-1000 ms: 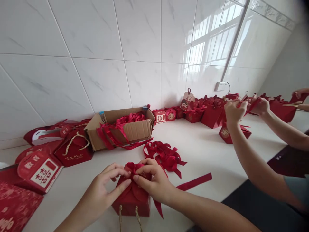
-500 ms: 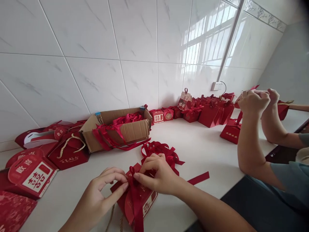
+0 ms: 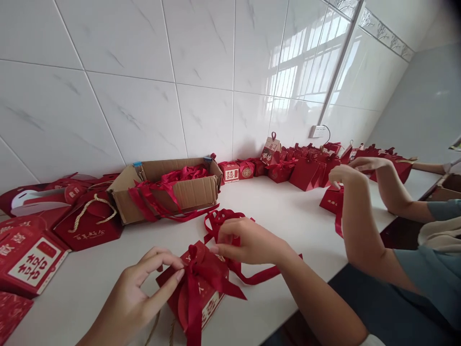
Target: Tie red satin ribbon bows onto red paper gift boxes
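A red paper gift box (image 3: 212, 259) with gold lettering and a white label stands on the table in front of me. A red ribbon (image 3: 194, 283) is tied in a bow on its top, its tails hanging over the front. My left hand (image 3: 144, 288) pinches the ribbon at the bow's left side between thumb and forefinger. Just above the box's back right side, my right hand (image 3: 252, 240) has bent fingers with a gap to the thumb and nothing seen in it. Behind that hand lies a heap of loose red ribbon (image 3: 218, 218), partly hidden.
An open cardboard box (image 3: 165, 197) of ribbons stands by the wall. Larger red boxes (image 3: 90, 226) with rope handles crowd the left. Rows of red gift boxes (image 3: 306, 173) line the back right. A co-worker's hands (image 3: 355, 173) are over the table's right side.
My right hand has moved up and right, off the bow, and a ribbon tail now lies across the box front. My left hand stays at the bow. The co-worker's hands have come down.
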Motion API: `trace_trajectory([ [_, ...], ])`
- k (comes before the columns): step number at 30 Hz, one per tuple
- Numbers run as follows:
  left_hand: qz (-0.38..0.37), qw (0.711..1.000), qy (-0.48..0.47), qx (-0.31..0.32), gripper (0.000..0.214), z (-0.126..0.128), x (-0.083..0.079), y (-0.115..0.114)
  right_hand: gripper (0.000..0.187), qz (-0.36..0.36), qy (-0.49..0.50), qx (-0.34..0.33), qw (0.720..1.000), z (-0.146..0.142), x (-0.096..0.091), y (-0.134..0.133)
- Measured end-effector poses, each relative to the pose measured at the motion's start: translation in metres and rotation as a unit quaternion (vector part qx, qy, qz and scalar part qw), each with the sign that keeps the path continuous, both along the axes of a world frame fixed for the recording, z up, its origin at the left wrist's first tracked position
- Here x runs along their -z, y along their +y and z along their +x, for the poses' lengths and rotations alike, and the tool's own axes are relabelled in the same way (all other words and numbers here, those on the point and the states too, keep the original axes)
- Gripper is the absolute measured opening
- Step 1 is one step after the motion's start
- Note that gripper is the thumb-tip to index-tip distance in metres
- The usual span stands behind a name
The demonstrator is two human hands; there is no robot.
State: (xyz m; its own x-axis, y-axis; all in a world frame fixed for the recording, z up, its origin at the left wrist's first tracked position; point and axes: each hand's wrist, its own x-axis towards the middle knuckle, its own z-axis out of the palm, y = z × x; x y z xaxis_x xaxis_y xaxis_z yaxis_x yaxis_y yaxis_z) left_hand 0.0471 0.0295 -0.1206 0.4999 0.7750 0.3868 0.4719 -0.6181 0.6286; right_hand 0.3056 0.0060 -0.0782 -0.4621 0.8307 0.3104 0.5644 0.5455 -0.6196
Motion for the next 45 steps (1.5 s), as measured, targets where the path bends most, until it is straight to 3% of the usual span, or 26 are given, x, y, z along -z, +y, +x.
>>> trace_trajectory([
  [3, -0.015, 1.0, -0.024, 0.011, 0.009, 0.004, 0.0, -0.002, 0.019, -0.024, 0.089, -0.056, 0.994, -0.016, 0.004, 0.008],
  [6, -0.03, 0.999, -0.037, 0.021, 0.01, 0.008, -0.001, -0.005, 0.031, -0.075, 0.126, -0.14, 0.979, -0.029, 0.013, 0.015],
  [13, -0.061, 0.996, -0.058, -0.007, 0.007, 0.011, -0.005, -0.015, 0.024, -0.103, 0.184, -0.128, 0.969, -0.03, 0.03, 0.018],
  [17, -0.061, 0.997, -0.054, -0.014, 0.011, 0.007, -0.007, -0.016, 0.018, -0.032, 0.158, -0.123, 0.979, -0.025, 0.034, 0.017],
  [23, -0.016, 0.999, -0.024, -0.031, 0.021, 0.002, -0.012, -0.013, 0.039, 0.093, 0.082, -0.175, 0.977, -0.02, 0.041, 0.017],
  [27, 0.003, 1.0, 0.021, -0.019, 0.02, 0.002, -0.014, -0.012, 0.042, 0.146, 0.031, -0.178, 0.973, -0.022, 0.044, 0.014],
  [32, 0.028, 0.997, 0.075, -0.013, 0.016, 0.005, -0.019, -0.015, 0.035, 0.142, 0.03, -0.179, 0.973, -0.023, 0.046, 0.012],
  [39, -0.021, 0.998, 0.039, 0.039, 0.029, 0.006, -0.02, -0.019, 0.042, 0.126, 0.042, -0.185, 0.974, -0.024, 0.046, 0.011],
  [45, 0.055, 0.996, 0.067, -0.01, 0.024, 0.005, -0.013, -0.015, 0.031, 0.117, 0.065, -0.191, 0.973, -0.027, 0.048, 0.012],
])
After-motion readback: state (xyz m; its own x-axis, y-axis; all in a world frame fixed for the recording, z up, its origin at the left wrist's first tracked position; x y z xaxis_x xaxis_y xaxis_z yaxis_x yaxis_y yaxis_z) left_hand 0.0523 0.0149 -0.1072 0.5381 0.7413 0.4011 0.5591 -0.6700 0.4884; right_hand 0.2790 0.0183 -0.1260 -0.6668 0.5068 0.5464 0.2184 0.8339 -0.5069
